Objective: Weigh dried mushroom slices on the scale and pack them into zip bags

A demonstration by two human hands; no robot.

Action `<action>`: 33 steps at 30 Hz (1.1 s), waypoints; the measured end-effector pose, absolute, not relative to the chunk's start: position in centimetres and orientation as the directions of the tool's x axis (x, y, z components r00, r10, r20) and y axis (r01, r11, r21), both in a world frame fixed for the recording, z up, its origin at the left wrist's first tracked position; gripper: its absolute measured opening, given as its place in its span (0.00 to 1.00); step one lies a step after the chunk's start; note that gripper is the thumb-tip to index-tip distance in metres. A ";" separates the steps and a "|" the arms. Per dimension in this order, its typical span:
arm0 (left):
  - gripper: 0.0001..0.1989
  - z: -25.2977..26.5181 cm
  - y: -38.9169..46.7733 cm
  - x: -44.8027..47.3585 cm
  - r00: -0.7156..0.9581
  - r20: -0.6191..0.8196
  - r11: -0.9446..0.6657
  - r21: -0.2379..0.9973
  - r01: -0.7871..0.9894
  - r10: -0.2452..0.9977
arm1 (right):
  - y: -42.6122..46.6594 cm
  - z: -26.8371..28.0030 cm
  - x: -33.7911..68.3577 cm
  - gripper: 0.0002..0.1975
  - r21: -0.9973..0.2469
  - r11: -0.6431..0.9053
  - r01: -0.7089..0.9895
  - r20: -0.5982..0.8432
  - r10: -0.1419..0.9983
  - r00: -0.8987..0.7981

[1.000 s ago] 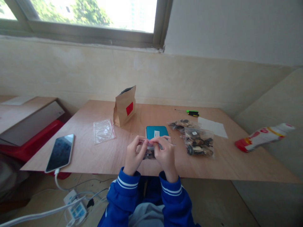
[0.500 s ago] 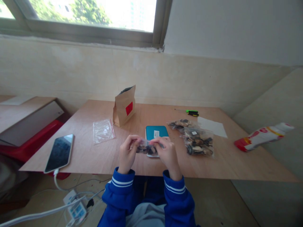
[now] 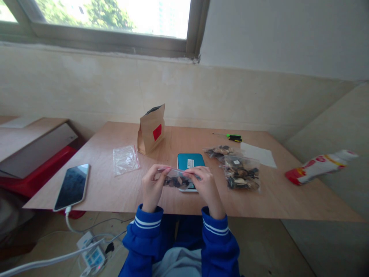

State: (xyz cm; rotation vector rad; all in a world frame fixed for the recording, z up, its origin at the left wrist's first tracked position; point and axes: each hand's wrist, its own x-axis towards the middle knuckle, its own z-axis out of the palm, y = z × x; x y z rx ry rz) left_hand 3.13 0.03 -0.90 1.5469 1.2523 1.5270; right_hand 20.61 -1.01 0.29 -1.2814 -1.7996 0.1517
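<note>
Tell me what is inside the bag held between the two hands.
Dark and brownish pieces show through the clear bag. The left hand and right hand cover its ends, hiding any contents there.

Above the wooden table (image 3: 273, 196), daylight is let in by a window (image 3: 115, 17); behind the table a cream wall (image 3: 100, 90) is seen, beneath it a tiled floor (image 3: 255, 246)

Head-worn view, facing forward and down, hands (image 3: 151, 187) close below
</note>
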 end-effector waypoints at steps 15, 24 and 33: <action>0.09 -0.8 -0.1 3.5 -0.139 0.363 -0.346 0.929 0.131 0.921 | -1.5 1.0 19.1 0.06 -0.499 0.429 0.753 0.639 0.769 -0.014; 0.09 -0.2 -0.5 4.5 -0.173 0.372 -0.347 0.925 0.158 0.912 | -0.5 1.4 18.3 0.14 -0.424 0.462 0.779 0.718 0.696 -0.022; 0.12 0.6 0.1 2.8 -0.309 0.365 -0.352 0.931 0.098 0.878 | 0.3 3.3 21.7 0.09 -0.371 0.519 0.770 0.654 0.735 -0.180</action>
